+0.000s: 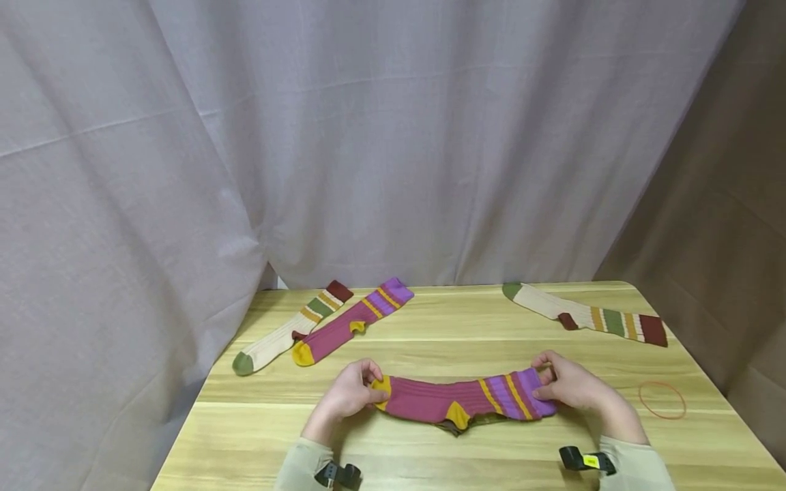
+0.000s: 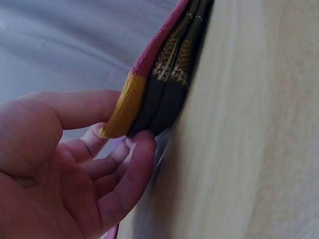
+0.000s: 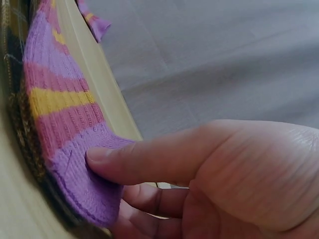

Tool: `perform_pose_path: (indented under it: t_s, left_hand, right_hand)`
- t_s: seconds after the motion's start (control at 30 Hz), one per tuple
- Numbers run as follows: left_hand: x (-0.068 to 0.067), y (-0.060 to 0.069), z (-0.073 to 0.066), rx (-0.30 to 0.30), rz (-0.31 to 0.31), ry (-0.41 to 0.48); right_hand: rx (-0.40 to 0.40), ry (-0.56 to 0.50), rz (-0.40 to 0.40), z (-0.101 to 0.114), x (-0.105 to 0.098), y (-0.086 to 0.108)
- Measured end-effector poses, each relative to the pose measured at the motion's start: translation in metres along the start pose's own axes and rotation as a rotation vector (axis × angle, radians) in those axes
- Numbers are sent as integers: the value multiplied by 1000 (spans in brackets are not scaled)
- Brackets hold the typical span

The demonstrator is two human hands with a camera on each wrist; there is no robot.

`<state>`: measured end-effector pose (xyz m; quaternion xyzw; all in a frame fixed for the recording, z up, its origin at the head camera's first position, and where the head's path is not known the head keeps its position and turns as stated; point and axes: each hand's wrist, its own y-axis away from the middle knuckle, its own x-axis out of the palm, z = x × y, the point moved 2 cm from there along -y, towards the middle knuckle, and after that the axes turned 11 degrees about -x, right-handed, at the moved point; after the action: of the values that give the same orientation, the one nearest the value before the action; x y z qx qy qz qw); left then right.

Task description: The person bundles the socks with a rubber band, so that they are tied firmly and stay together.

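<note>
A magenta sock [image 1: 424,399] with a yellow toe and heel and a purple striped cuff lies crosswise at the front of the table. My left hand [image 1: 351,394] pinches it at the toe, while my right hand [image 1: 574,383] pinches the purple cuff, thumb on top. Dark socks [image 2: 167,94] with brown patterned bands lie layered under the magenta one; the left fingertips touch their toe ends in the left wrist view. From above, mostly hidden, only a dark edge of them shows below the heel.
At the back left lie a cream sock [image 1: 276,341] with a green toe and another magenta sock [image 1: 334,337]. A second cream sock [image 1: 546,301] is at the back right. Near the right edge the table [image 1: 694,436] bears a red oval ring [image 1: 662,383]. Grey curtain [image 1: 430,136] hangs behind.
</note>
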<state>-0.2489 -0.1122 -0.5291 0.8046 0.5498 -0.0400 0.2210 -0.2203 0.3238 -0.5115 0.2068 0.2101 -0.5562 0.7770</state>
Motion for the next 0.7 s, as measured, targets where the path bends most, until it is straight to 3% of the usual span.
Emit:
perform_pose_path:
  t_s: [0.23, 0.5, 0.7]
  left_hand:
    - [-4, -3, 1, 26, -58, 54]
    - [-13, -5, 2, 34, -92, 31]
    - [-21, -4, 7, 25, -126, 34]
  right_hand:
    - [-15, -1, 19, 3, 3, 0]
    - [-75, 47, -14, 7, 8, -1]
    - [-197, 100, -2, 9, 16, -6]
